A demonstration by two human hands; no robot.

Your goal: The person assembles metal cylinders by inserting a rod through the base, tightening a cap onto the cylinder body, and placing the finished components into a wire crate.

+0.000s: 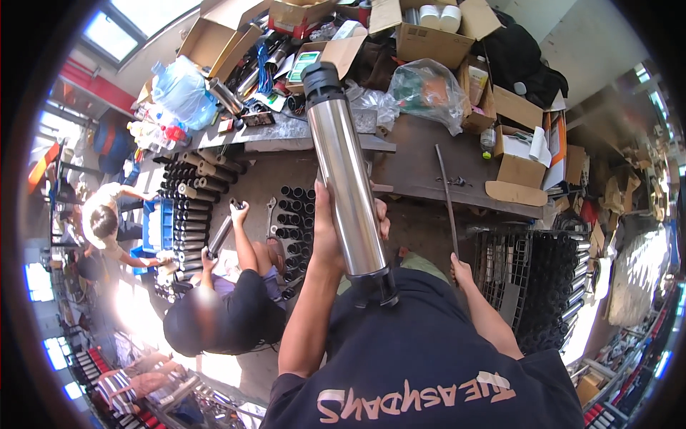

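Note:
My left hand (pixel 328 227) is wrapped round a shiny metal cylinder (pixel 345 182) with black end caps. The cylinder is held up before my chest, its far end tilted a little to the left. My thumb lies along its left side, and fingertips show past its right side. On the right, my right hand (pixel 461 271) grips the near end of a long thin metal rod (pixel 446 196), which points away over the edge of the dark workbench (pixel 411 159). Part of the right-hand grip is too small to make out.
Open cardboard boxes (pixel 436 44), a clear plastic bag (pixel 427 93) and a blue water jug (pixel 183 93) crowd the benches. Black tubes (pixel 293 214) stand on the floor. A seated co-worker (pixel 221 314) holds another cylinder; another person (pixel 103 218) reaches toward stacked cylinders. A wire rack (pixel 500 275) stands right.

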